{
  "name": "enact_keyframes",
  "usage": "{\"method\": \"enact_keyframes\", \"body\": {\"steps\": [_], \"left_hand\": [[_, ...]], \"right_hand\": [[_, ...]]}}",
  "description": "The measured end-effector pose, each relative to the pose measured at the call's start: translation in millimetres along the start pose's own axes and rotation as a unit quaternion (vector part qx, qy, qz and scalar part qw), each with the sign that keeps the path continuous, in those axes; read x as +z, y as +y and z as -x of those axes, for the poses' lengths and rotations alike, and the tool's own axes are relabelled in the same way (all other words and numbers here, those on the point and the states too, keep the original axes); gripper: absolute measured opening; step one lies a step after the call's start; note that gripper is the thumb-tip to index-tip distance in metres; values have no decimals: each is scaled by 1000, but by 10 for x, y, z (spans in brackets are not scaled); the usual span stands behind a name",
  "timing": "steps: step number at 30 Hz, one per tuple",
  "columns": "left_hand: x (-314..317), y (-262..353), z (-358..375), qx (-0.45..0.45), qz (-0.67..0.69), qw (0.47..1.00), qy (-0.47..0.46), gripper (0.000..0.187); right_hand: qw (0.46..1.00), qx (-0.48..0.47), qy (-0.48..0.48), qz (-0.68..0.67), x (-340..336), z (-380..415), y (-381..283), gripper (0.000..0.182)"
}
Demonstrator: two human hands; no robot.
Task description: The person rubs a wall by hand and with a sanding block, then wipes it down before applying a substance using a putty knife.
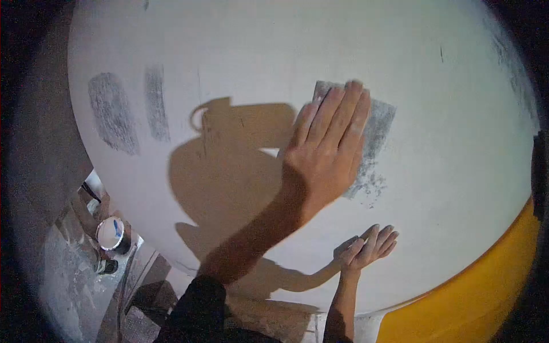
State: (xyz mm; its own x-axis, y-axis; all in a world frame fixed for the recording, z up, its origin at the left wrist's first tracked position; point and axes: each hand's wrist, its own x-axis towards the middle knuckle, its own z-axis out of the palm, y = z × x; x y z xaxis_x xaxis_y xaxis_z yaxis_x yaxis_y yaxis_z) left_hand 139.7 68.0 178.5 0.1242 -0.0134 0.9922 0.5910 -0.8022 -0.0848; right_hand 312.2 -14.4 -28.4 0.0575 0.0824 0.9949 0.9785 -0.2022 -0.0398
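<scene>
"Where am I finding the grey patch (378, 124)?"

"On the pale curved surface (457, 154). I'm seeing it showing past the left hand's (327, 143) fingertips and along its right side, its long axis slanting from upper right to lower left."

"And the hands?"

"The left, nearer, is lying flat over it, fingers outstretched. The right (370, 250) is sitting lower, fingers half-curling; I'm failing to tell whether it's gripping anything."

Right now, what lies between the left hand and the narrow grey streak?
Head view: a shadow and thin dark marks on the white surface.
</scene>
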Motion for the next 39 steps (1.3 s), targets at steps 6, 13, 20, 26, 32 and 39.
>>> {"method": "enact_keyframes", "body": {"steps": [6,13,20,26,32,39], "left_hand": [[76,122,1082,-75,21,995,-67,46],[-107,-240,-33,1,19,1000,18,49],[-33,-153,1259,-52,55,990,-118,50],[-185,-401,20,-5,2,1000,-1,55],[-192,-223,1360,-134,59,972,-185,52],[-218,-544,-13,-12,-14,1000,21,57]], "right_hand": [[1000,11,3,-17,21,9,16,47],[1000,17,-5,-6,-33,-97,-63,50],[1000,4,17,-4,-27,-94,-108,48],[1000,12,6,8,-74,-124,-154,48],[1000,18,-5,4,-61,-64,-92,47],[1000,29,0,-1,-67,-55,-125,48]]}}
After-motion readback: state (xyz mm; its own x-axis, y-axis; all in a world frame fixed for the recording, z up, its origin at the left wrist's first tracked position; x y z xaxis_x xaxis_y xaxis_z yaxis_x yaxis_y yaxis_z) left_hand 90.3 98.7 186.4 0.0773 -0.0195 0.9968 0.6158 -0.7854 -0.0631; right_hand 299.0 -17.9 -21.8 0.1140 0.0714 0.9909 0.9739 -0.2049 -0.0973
